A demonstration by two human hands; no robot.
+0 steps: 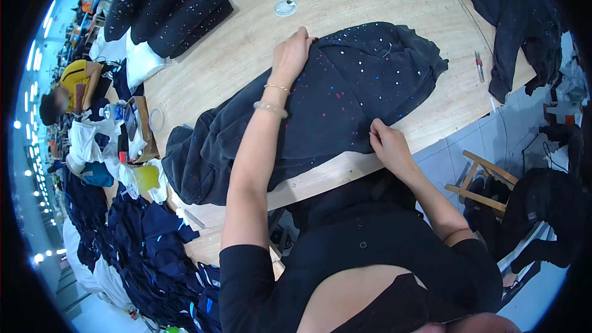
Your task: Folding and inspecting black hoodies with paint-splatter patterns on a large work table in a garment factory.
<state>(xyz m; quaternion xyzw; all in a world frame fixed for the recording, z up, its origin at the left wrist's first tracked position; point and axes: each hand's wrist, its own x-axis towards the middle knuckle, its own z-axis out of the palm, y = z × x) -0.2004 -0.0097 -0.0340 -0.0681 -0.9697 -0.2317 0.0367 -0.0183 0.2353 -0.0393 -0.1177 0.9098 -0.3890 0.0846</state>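
A black garment (345,83) speckled with white, red and blue dots lies spread and partly bunched on the wooden table (382,0). At its far edge my left hand (291,55) grips the cloth, fingers closed over the fold. My right hand (390,147) pinches the near edge of the same garment, by the table's front. The bunched, plainer dark part of the cloth lies to the left, under and beyond my left forearm. Cloth hides some of the fingertips of both hands.
Folded speckled black garments (169,9) are stacked at the far left; another dark garment (505,31) hangs over the right edge. Thread snips (479,66) lie at right. A bottle of yellow liquid (147,179) stands left, near piled navy clothing (154,253). A person in yellow (80,83) sits beyond.
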